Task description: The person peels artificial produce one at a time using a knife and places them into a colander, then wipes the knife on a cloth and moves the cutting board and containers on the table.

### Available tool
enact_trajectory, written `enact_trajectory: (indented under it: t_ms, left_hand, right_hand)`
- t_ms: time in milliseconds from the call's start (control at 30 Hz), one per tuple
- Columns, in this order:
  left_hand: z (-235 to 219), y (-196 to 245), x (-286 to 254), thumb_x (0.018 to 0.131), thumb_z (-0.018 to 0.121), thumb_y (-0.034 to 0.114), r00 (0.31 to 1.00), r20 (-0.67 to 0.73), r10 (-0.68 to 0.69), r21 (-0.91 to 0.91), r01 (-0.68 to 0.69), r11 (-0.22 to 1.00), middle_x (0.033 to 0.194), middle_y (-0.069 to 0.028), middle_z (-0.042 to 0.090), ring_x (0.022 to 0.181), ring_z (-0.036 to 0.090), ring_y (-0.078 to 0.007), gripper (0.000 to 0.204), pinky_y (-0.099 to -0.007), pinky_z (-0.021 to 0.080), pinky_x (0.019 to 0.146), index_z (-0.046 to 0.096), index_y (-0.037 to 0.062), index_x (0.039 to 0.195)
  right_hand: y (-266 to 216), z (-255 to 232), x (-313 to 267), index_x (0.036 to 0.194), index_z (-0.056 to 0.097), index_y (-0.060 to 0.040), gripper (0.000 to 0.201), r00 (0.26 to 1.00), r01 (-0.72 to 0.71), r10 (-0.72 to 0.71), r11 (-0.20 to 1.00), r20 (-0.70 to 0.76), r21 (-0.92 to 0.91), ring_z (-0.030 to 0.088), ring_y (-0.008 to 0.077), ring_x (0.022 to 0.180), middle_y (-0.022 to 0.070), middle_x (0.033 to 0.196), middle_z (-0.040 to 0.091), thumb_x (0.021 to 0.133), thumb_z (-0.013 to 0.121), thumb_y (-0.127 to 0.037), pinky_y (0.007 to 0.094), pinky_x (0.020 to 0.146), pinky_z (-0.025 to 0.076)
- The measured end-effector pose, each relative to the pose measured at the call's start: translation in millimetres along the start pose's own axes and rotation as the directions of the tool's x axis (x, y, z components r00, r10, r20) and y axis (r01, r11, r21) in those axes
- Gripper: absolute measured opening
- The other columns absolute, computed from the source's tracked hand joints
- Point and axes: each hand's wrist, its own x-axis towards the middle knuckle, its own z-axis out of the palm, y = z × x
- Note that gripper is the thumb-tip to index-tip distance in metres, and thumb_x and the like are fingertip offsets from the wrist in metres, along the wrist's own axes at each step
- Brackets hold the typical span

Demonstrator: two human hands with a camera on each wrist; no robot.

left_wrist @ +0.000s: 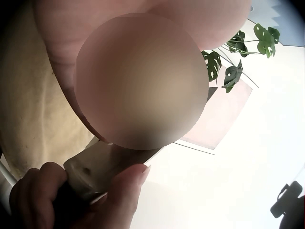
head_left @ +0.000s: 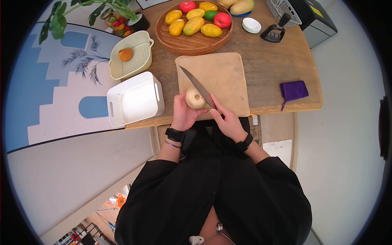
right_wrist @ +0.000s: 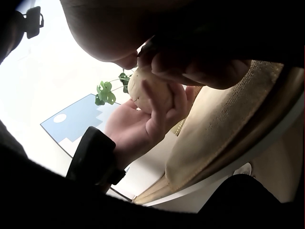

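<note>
A round, cream-coloured vegetable (head_left: 193,100), which looks like a jicama, is over the near left part of the cutting board (head_left: 228,69). My left hand (head_left: 183,113) holds it, fingers wrapped round its side in the right wrist view. In my right hand (head_left: 228,123) is a kitchen knife (head_left: 195,83), gripped near the base of the blade. The blade slants up and left across the vegetable's upper right side, tip towards the board's far left corner. In the left wrist view the right hand's thumb (left_wrist: 126,191) lies along the knife; a blurred disc hides the middle.
Left of the board stand a white bin (head_left: 136,102) and a pale green colander (head_left: 148,57) holding an orange-brown fruit (head_left: 125,54). Behind is a wicker tray (head_left: 179,47) of fruit. A purple pouch (head_left: 295,90), a black-handled tool (head_left: 273,32) and a white dish (head_left: 251,25) lie right.
</note>
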Motion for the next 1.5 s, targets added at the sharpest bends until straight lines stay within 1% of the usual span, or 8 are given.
enact_trajectory:
  t_ms: [233, 300, 633, 733, 800, 833, 900, 1500]
  left_hand:
    - [-33, -3, 8, 0.109, 0.038, 0.054, 0.979, 0.203, 0.017, 0.047, -0.027, 0.999, 0.127, -0.0076, 0.068, 0.109, 0.068, -0.0232, 0.054, -0.043, 0.059, 0.084, 0.056, 0.0115, 0.136]
    - [-22, -8, 8, 0.11, 0.041, 0.051, 0.999, -0.02, 0.045, 0.074, -0.043, 0.996, 0.128, -0.0072, 0.066, 0.108, 0.069, -0.0228, 0.05, -0.0425, 0.06, 0.083, 0.053, 0.0115, 0.136]
    - [-1, -17, -2, 0.109, 0.043, 0.049, 0.982, -0.025, 0.188, 0.136, -0.183, 0.974, 0.121, -0.005, 0.065, 0.109, 0.067, -0.0215, 0.048, -0.04, 0.058, 0.079, 0.041, 0.0139, 0.141]
    - [-42, -17, 11, 0.108, 0.043, 0.047, 0.979, 0.157, 0.133, 0.107, -0.151, 0.983, 0.124, -0.0063, 0.063, 0.11, 0.066, -0.0228, 0.048, -0.038, 0.057, 0.078, 0.041, 0.0142, 0.143]
    - [-85, -22, 34, 0.107, 0.045, 0.044, 0.83, 0.555, -0.066, -0.103, 0.147, 0.984, 0.133, -0.008, 0.06, 0.115, 0.064, -0.026, 0.048, -0.041, 0.058, 0.083, 0.04, 0.0161, 0.146]
    - [-69, -19, 27, 0.107, 0.045, 0.044, 0.83, 0.554, -0.066, -0.103, 0.147, 0.984, 0.133, -0.008, 0.06, 0.115, 0.064, -0.026, 0.048, -0.041, 0.058, 0.083, 0.04, 0.0161, 0.146]
    - [-14, -8, 5, 0.106, 0.047, 0.04, 0.999, 0.021, -0.05, -0.007, 0.051, 0.999, 0.138, -0.0096, 0.058, 0.119, 0.064, -0.0304, 0.049, -0.0448, 0.058, 0.088, 0.04, 0.0174, 0.148]
    - [-24, 24, 5, 0.102, 0.059, 0.032, 0.915, 0.131, 0.381, 0.089, -0.394, 0.915, 0.143, -0.013, 0.052, 0.126, 0.06, -0.0317, 0.054, -0.0486, 0.058, 0.095, 0.037, 0.0121, 0.148]
  right_hand:
    - [6, 3, 0, 0.158, 0.043, -0.0209, 0.057, 0.99, 0.134, -0.131, 0.989, -0.058, 0.064, 0.073, 0.0282, 0.09, 0.0192, 0.113, 0.074, 0.104, 0.06, -0.031, 0.0324, 0.084, 0.053]
    - [10, 9, 0, 0.158, 0.043, -0.0214, 0.058, 0.984, 0.163, -0.158, 0.985, -0.085, 0.052, 0.073, 0.0286, 0.089, 0.0192, 0.11, 0.074, 0.104, 0.06, -0.032, 0.0326, 0.083, 0.054]
    - [5, 3, 4, 0.158, 0.042, -0.0233, 0.06, 0.99, 0.107, -0.104, 0.994, -0.096, 0.024, 0.069, 0.0269, 0.076, 0.0184, 0.091, 0.072, 0.102, 0.062, -0.033, 0.0339, 0.074, 0.053]
    - [-1, -7, 3, 0.16, 0.039, -0.0159, 0.059, 1.0, 0.031, -0.031, 0.999, -0.003, 0.01, 0.068, 0.0215, 0.119, 0.0168, 0.139, 0.065, 0.105, 0.058, -0.022, 0.0308, 0.101, 0.048]
    - [-3, -8, 3, 0.16, 0.039, -0.0151, 0.058, 1.0, 0.016, -0.017, 0.999, 0.008, 0.03, 0.066, 0.0216, 0.122, 0.017, 0.141, 0.064, 0.105, 0.058, -0.021, 0.0309, 0.102, 0.047]
    - [-3, -8, 2, 0.16, 0.039, -0.0144, 0.058, 1.0, 0.001, -0.002, 0.999, 0.021, 0.05, 0.065, 0.0218, 0.125, 0.0173, 0.143, 0.063, 0.105, 0.058, -0.021, 0.0311, 0.104, 0.046]
    - [-2, -5, 0, 0.16, 0.039, -0.0142, 0.058, 0.999, 0.033, -0.034, 0.996, 0.007, 0.081, 0.063, 0.0221, 0.127, 0.0174, 0.144, 0.062, 0.105, 0.058, -0.02, 0.0311, 0.105, 0.046]
    - [10, -53, -29, 0.156, 0.046, -0.0194, 0.055, 0.994, 0.008, -0.005, 1.0, 0.113, -0.031, 0.068, 0.0277, 0.119, 0.0145, 0.132, 0.069, 0.105, 0.06, -0.034, 0.0323, 0.101, 0.049]
